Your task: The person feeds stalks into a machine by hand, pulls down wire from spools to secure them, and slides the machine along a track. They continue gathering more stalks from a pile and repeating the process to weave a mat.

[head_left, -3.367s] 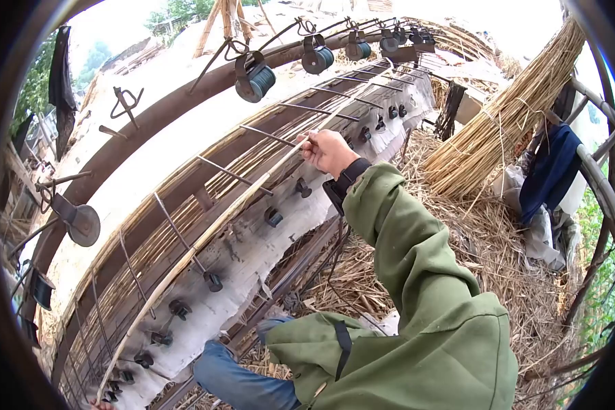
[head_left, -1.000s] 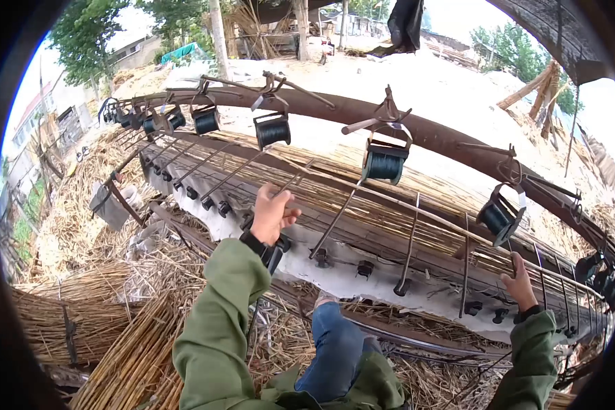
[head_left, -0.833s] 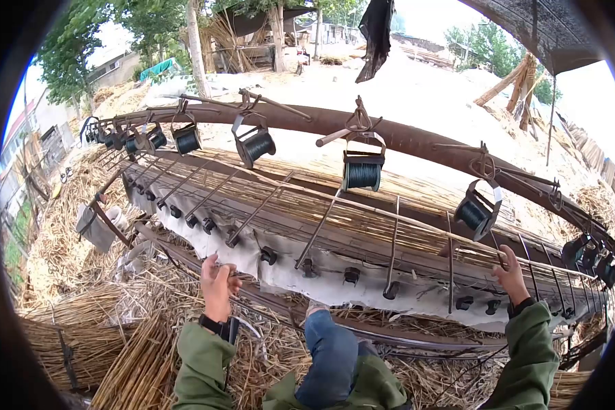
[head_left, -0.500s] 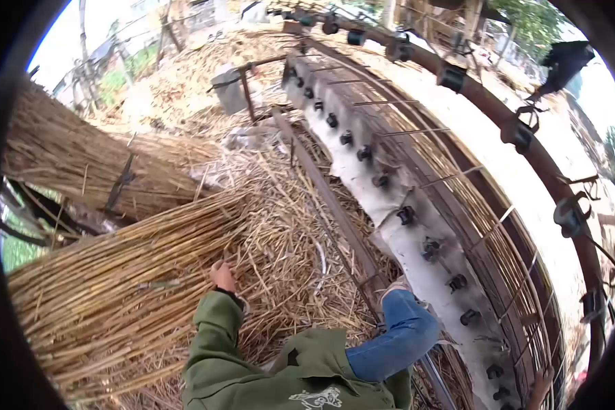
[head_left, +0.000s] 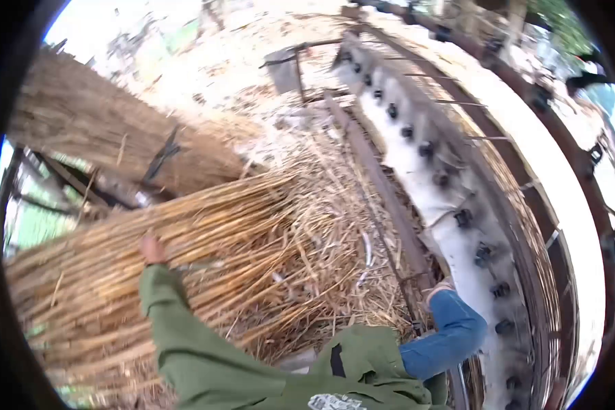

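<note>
My left hand (head_left: pixel 153 249), at the end of a green sleeve, is on the pile of long yellow reeds (head_left: pixel 205 225) at the left. Its fingers are blurred, and I cannot tell whether they grip any stalks. My right hand (head_left: pixel 441 288) shows only partly past a blue sleeve, beside a rusty metal bar (head_left: pixel 383 184). The fingers of that hand are hidden. Right of it runs a long pale strip (head_left: pixel 451 236) with a row of black fittings.
A thick tied reed bundle (head_left: pixel 109 116) lies at the upper left. Loose straw (head_left: pixel 335 225) covers the ground in the middle. A curved metal frame with rods and reeds (head_left: pixel 519 178) arcs down the right side. A grey sheet (head_left: pixel 282 72) hangs from a post.
My left hand has moved left and up over the reeds, with the arm stretched out farther. The view has shifted, so the frame and bundle appear farther right. My right hand remains beside the bar.
</note>
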Demonstrator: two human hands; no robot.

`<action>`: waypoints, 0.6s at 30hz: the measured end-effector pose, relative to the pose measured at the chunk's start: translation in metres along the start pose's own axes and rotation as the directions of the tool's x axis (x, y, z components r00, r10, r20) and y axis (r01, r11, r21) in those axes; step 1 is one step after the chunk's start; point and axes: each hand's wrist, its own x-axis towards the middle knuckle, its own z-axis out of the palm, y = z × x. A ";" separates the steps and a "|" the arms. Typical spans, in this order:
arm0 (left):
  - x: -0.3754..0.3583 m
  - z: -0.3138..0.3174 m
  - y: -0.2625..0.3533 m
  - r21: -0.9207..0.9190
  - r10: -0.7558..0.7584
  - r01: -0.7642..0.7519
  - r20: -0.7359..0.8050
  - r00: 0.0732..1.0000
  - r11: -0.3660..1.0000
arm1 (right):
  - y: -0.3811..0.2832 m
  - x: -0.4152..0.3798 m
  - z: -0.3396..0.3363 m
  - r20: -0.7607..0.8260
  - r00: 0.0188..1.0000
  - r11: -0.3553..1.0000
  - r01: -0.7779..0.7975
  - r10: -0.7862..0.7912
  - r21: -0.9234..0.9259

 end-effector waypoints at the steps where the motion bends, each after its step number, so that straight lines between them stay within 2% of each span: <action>1: 0.021 -0.010 0.007 -0.011 -0.084 0.085 0.052 0.995 0.996 | 0.011 -0.009 0.000 0.003 1.000 1.000 -0.013 0.013 0.004; 2: 0.030 -0.022 0.015 -0.024 -0.186 0.188 0.092 0.978 0.982 | 0.009 -0.010 0.002 0.009 1.000 1.000 -0.021 0.021 0.004; 3: 0.067 0.001 0.001 0.060 -0.177 0.171 0.118 0.977 0.983 | 0.000 -0.018 -0.004 -0.003 0.999 0.999 -0.045 0.045 -0.016; 4: 0.074 0.035 -0.008 0.134 -0.159 0.142 0.128 0.979 0.981 | 0.027 -0.008 0.011 -0.173 0.985 1.000 -0.007 0.010 0.019; 6: 0.082 0.082 -0.018 0.262 -0.130 0.096 0.118 0.984 0.960 | -0.035 -0.032 -0.006 -0.171 0.962 0.964 -0.236 0.213 -0.126; 7: 0.077 0.100 -0.019 0.298 -0.124 0.084 0.116 0.986 0.951 | -0.021 -0.024 0.000 -0.174 0.952 0.955 -0.275 0.253 -0.114; 8: 0.078 0.113 -0.023 0.324 -0.123 0.077 0.122 0.985 0.943 | -0.035 -0.031 -0.003 -0.208 0.938 0.947 -0.302 0.277 -0.105; 12: 0.065 0.142 -0.026 0.366 -0.099 0.040 0.145 0.984 0.930 | -0.044 -0.032 -0.010 -0.093 0.934 0.937 -0.348 0.345 -0.025; 16: 0.046 0.163 -0.023 0.395 -0.073 -0.004 0.180 0.981 0.918 | -0.050 -0.035 -0.013 -0.111 0.921 0.925 -0.378 0.372 -0.031; 18: 0.038 0.170 -0.021 0.407 -0.055 -0.028 0.190 0.980 0.913 | -0.046 -0.036 -0.012 -0.115 0.936 0.940 -0.339 0.333 -0.037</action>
